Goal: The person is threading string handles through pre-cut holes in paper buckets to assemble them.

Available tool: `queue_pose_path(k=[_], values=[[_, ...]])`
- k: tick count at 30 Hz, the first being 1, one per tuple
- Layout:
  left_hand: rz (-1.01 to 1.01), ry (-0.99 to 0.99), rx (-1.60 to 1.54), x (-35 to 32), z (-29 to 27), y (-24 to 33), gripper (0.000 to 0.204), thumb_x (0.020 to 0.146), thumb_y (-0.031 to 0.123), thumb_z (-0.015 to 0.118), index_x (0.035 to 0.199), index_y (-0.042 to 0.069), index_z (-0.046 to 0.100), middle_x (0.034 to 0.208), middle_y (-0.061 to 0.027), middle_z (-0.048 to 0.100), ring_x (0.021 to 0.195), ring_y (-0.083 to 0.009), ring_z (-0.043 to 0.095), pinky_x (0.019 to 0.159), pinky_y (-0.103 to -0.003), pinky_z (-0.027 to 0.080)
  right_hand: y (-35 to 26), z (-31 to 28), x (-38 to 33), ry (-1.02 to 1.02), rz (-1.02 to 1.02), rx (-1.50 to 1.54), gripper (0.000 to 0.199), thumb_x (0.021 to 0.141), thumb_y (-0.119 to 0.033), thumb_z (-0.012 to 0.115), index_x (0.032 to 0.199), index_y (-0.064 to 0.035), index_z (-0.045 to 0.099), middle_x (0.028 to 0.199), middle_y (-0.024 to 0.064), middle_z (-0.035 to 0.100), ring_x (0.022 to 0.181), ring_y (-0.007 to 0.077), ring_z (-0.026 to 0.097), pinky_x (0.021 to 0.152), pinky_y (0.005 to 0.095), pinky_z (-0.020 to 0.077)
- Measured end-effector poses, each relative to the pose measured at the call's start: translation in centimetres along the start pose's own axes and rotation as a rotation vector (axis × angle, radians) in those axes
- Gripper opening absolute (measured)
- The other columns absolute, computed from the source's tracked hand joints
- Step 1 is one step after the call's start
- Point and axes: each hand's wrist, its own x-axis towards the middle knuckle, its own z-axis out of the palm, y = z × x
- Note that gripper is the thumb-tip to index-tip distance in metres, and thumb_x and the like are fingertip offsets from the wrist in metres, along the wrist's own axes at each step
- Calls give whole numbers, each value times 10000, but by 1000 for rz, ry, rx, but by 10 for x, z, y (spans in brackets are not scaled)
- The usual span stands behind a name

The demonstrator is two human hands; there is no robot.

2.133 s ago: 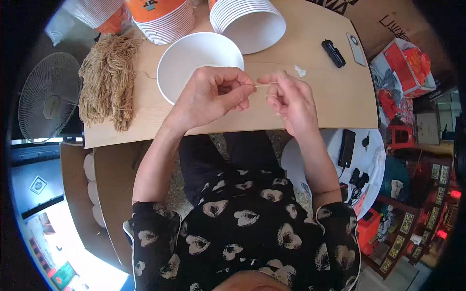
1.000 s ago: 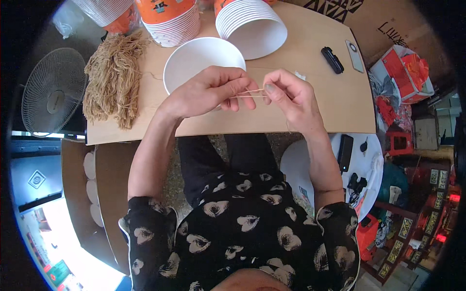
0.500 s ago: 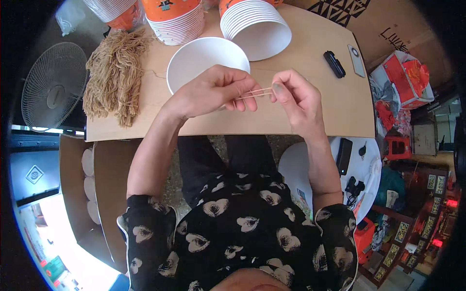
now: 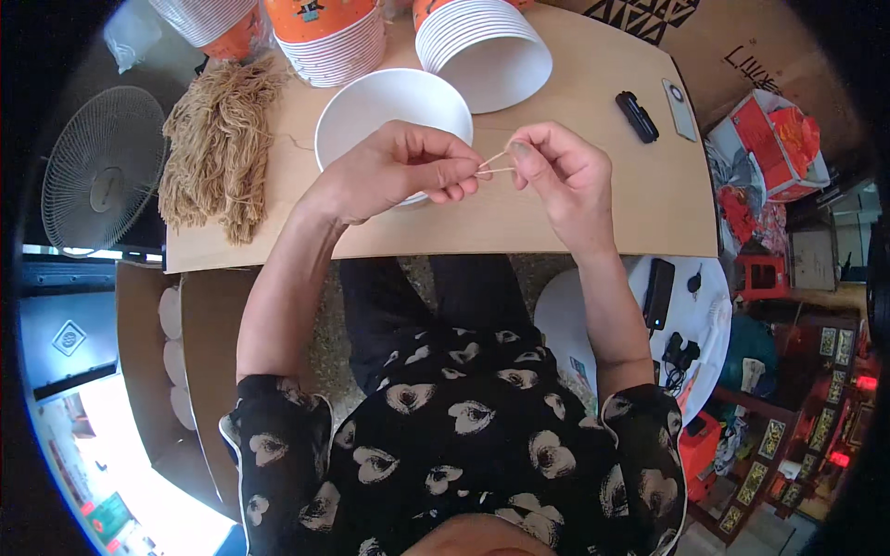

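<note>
A thin tan string (image 4: pixel 498 170) stretches between my two hands over the near part of the table, two strands of it showing. My left hand (image 4: pixel 394 176) is closed in a pinch on one end, thumb against the fingers. At the other end my right hand (image 4: pixel 567 176) pinches the strands between thumb and forefinger. Just behind my left hand stands a white paper tub (image 4: pixel 394 107), partly covered by that hand. A thick bundle of tan strings (image 4: pixel 218 148) lies on the left of the table, with a loose strand trailing toward the tub.
Nested orange-and-white tubs (image 4: pixel 324 42) stand along the back, beside a tilted stack (image 4: pixel 491 69). A black case (image 4: pixel 637 117) and a pale phone-like device (image 4: pixel 680 109) lie at the right. A fan (image 4: pixel 104 171) and an open carton (image 4: pixel 213 371) are at the left; a white stool (image 4: pixel 561 315) is below right.
My left fingers have closed further around the string, and the two strands have spread into a wider V near my right hand. The tubs and the bundle stay in place.
</note>
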Motion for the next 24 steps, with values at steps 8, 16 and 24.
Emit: queue_pose_path(k=[8,16,24], values=[[62,151,59,-7,11,-7,197,921,94,696,1099,17,728,881,-27,721,770,-62,625,714,-206,524,6,9,0,56,172,251,155,966,-134,639,991,19,645,741,10,631,631,34,539,558,183,402],[207,309,60,-5,18,-11,324,881,16,721,1200,15,670,934,-58,741,853,-79,673,721,-197,535,19,17,-3,-11,290,512,123,952,-102,635,1002,11,636,752,43,623,577,31,488,477,170,285],[188,364,107,-5,23,-10,360,884,-20,704,1235,-30,625,943,-96,736,861,-98,683,760,-218,563,18,29,-2,59,158,297,90,949,-72,650,946,18,644,754,22,640,630,58,572,555,187,419]])
